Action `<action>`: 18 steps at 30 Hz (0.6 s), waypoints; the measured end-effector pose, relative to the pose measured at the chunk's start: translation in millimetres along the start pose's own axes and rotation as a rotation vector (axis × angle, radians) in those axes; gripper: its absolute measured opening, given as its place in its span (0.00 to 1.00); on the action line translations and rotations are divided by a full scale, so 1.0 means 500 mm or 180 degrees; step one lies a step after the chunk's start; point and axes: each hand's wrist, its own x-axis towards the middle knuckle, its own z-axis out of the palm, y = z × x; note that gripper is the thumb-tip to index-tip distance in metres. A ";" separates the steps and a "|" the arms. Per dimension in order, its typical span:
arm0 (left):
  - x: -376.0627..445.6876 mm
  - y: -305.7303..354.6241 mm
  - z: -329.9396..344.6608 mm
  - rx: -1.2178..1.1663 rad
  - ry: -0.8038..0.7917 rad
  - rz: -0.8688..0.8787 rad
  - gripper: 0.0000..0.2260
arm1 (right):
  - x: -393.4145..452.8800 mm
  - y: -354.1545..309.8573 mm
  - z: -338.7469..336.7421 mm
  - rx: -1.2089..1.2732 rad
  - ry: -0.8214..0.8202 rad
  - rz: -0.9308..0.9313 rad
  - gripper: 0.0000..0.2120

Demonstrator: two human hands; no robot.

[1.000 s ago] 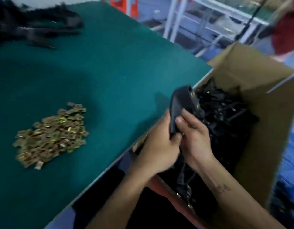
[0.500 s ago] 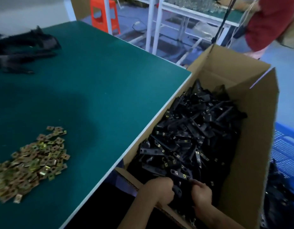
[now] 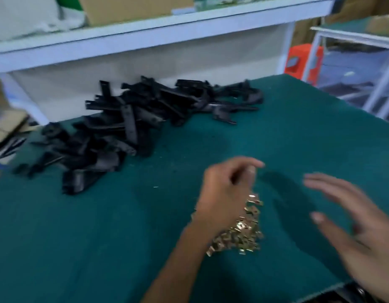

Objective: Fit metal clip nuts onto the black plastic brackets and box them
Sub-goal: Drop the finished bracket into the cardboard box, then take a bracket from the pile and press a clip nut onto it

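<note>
Looking down at the green table (image 3: 298, 138), we see the left hand (image 3: 224, 193) hovering over the pile of gold clip nuts (image 3: 241, 232) at near centre, fingers curled, though motion blur means we cannot tell if it pinches anything. The right hand (image 3: 351, 224) hovers at near right, fingers spread, holding nothing. The black brackets (image 3: 128, 130) are heaped at far left, well apart from the nuts.

site: factory assy bench | green mat (image 3: 298, 132), bulk brackets (image 3: 128, 127) + clip nuts (image 3: 243, 232) (loose piles), shelving (image 3: 145, 33)
</note>
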 end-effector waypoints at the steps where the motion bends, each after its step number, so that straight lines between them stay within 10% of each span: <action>1: 0.012 -0.028 -0.054 0.0117 0.0535 -0.0046 0.10 | 0.049 -0.025 0.032 0.0213 -0.0321 -0.0139 0.20; 6: 0.019 -0.130 -0.194 0.0647 0.1687 -0.0347 0.09 | 0.309 -0.106 0.259 0.0261 -0.1593 0.0006 0.15; 14: 0.037 -0.170 -0.232 -0.0171 0.2374 -0.0582 0.10 | 0.591 -0.195 0.584 0.1095 -0.1288 0.0817 0.26; 18: 0.038 -0.167 -0.220 -0.0225 0.2241 -0.0581 0.09 | 0.650 -0.194 0.643 0.1916 -0.0974 0.1874 0.11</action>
